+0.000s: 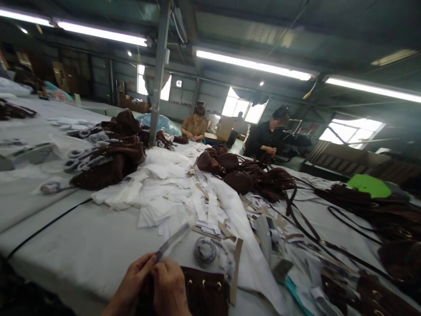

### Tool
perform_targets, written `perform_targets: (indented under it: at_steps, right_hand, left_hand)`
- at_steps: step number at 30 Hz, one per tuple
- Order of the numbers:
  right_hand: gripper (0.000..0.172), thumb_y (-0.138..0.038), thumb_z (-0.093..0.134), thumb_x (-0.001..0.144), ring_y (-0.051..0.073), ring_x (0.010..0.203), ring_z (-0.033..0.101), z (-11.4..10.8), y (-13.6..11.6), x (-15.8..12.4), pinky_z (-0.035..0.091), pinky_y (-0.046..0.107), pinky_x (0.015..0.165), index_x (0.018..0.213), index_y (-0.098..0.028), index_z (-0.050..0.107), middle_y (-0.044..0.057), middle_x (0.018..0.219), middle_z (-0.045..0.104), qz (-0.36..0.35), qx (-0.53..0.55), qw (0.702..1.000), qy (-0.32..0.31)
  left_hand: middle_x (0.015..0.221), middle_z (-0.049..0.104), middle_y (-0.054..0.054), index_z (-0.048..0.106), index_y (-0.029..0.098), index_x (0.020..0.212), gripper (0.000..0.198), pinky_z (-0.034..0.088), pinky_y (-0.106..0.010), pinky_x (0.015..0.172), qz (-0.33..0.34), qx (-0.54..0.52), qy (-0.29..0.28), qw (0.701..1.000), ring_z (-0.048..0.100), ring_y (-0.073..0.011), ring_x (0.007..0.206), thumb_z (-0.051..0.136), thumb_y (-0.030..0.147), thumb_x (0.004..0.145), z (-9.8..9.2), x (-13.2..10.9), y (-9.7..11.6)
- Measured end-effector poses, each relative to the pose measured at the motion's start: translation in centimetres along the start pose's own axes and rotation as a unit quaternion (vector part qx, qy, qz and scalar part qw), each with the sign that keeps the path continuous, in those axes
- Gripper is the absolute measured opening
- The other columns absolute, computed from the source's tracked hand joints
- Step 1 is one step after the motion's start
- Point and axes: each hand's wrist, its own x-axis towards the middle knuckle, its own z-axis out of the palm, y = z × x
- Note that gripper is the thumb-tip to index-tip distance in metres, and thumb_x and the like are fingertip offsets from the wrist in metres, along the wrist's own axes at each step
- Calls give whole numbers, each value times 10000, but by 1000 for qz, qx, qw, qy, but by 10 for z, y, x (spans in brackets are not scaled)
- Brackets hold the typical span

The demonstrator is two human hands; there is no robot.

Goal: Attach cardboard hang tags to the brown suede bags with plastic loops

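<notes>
At the bottom edge my left hand [131, 283] and my right hand [169, 287] are closed together, pinching the lower end of a thin grey strip [173, 240] that rises to the upper right. Under them lies a dark brown suede bag [205, 292] with metal eyelets along its top. A roll of grey tape [205, 250] sits just beyond the bag on the white table [88, 245].
White paper strips and backing scraps [177, 193] cover the table's middle. Piles of brown bags [243, 173] and straps lie right and left. A steel post [158, 74] stands on the table. Two people [268, 136] work at the far side. A green piece [368, 184] lies right.
</notes>
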Motion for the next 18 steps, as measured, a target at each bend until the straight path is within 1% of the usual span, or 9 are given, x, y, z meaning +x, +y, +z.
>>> perform_targets:
  at_steps: [2, 3, 5, 6, 8, 9, 11, 14, 18]
  right_hand:
    - [202, -233, 426, 893, 179, 654, 607, -4, 8, 3, 424, 280, 602, 763, -209, 579, 33, 720, 647, 145, 115, 982, 42]
    - [212, -315, 449, 895, 173, 637, 607, -6, 14, 6, 426, 274, 586, 777, -204, 586, 35, 722, 651, 230, 182, 954, 68]
    - [284, -461, 538, 834, 162, 580, 591, -9, 25, 13, 417, 262, 530, 796, -184, 593, 36, 703, 647, 368, 319, 868, 96]
    - [343, -517, 582, 785, 149, 536, 568, -11, 31, 18, 393, 248, 488, 776, -174, 592, 28, 666, 630, 410, 388, 821, 84]
    - [441, -593, 650, 687, 109, 453, 491, -13, 39, 26, 301, 208, 413, 697, -158, 574, -4, 564, 561, 452, 511, 731, 32]
    - [468, -610, 674, 650, 85, 424, 439, -15, 42, 30, 248, 192, 394, 655, -158, 555, -26, 521, 514, 457, 557, 693, 14]
    - [481, -596, 727, 594, 48, 397, 337, -19, 46, 35, 171, 175, 383, 626, -162, 523, -71, 476, 426, 456, 612, 645, 26]
    - [461, -496, 804, 543, 20, 401, 235, -24, 47, 38, 146, 161, 389, 704, -168, 523, -119, 484, 355, 447, 626, 630, 102]
    - [467, -443, 821, 527, 16, 436, 277, -26, 47, 36, 191, 159, 403, 790, -160, 558, -98, 563, 438, 414, 604, 661, 164]
  left_hand:
    - [476, 459, 72, 668, 169, 913, 523, 318, -193, 371, 10, 30, 10, 999, 376, -85, 381, 628, 639, 684, 1, -1, -3]
    - [494, 491, 64, 673, 176, 928, 518, 341, -197, 382, 21, 50, 13, 998, 401, -94, 394, 612, 639, 701, 1, -2, -5]
    - [609, 609, 27, 689, 200, 951, 465, 457, -223, 500, 59, 91, 2, 994, 524, -138, 510, 585, 605, 748, 0, -4, -7]
    - [707, 662, 7, 697, 212, 954, 424, 501, -240, 612, 82, 109, -12, 991, 584, -168, 621, 573, 576, 774, 0, -6, -7]
    - [919, 704, -17, 706, 232, 965, 354, 490, -265, 830, 124, 138, -60, 981, 617, -217, 868, 554, 514, 816, -2, -9, -7]
    - [995, 701, -22, 705, 239, 981, 337, 469, -270, 885, 137, 148, -82, 976, 605, -231, 951, 544, 494, 830, -3, -10, -7]
    - [1039, 697, -25, 697, 245, 1009, 340, 469, -270, 890, 140, 161, -106, 971, 603, -238, 984, 514, 484, 850, -4, -11, -7]
    - [993, 709, -23, 697, 235, 989, 379, 485, -271, 868, 109, 164, -76, 977, 620, -244, 965, 488, 519, 850, -7, -9, -11]
    - [899, 720, -35, 713, 200, 847, 433, 501, -274, 851, 80, 177, 9, 981, 630, -278, 963, 586, 600, 738, -10, -3, -18]
